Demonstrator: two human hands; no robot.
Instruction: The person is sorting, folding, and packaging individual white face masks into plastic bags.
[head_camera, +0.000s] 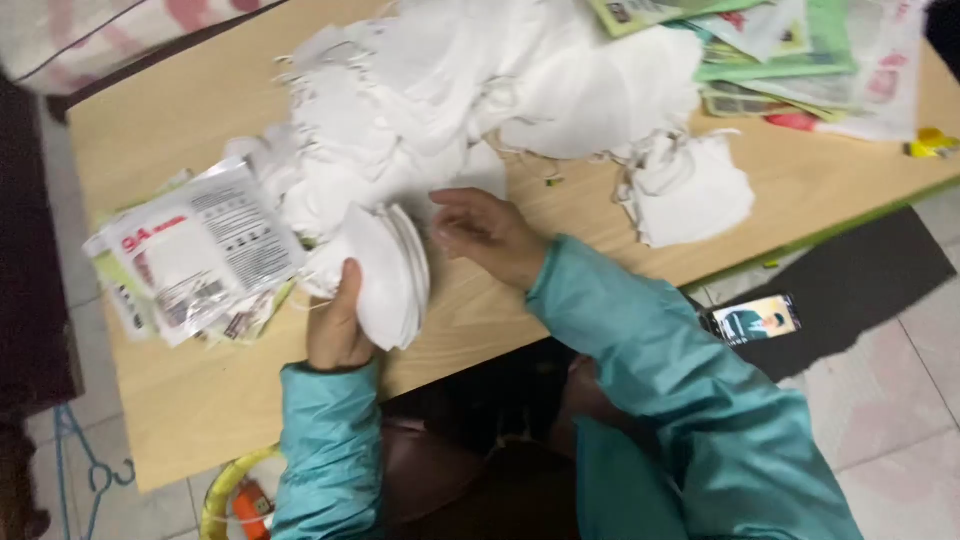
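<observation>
L hand (338, 325) grips stack of folded white masks (388, 272) upright on surface (200, 400), near printed packets (200, 250). R hand (490, 235) loose, fingers at stack edge. Better keep edges aligned, squeeze gently.

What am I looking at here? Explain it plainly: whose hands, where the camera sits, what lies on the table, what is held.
One picture, from a camera worn on a person's head, looking down at their own two hands in teal sleeves. The left hand grips a stack of folded white masks. The right hand rests open on the wooden table, right beside that stack. Behind lies a big loose heap of white masks, and a smaller pile to the right. Printed plastic packets sit on the left, and more packets at the far right corner.
</observation>
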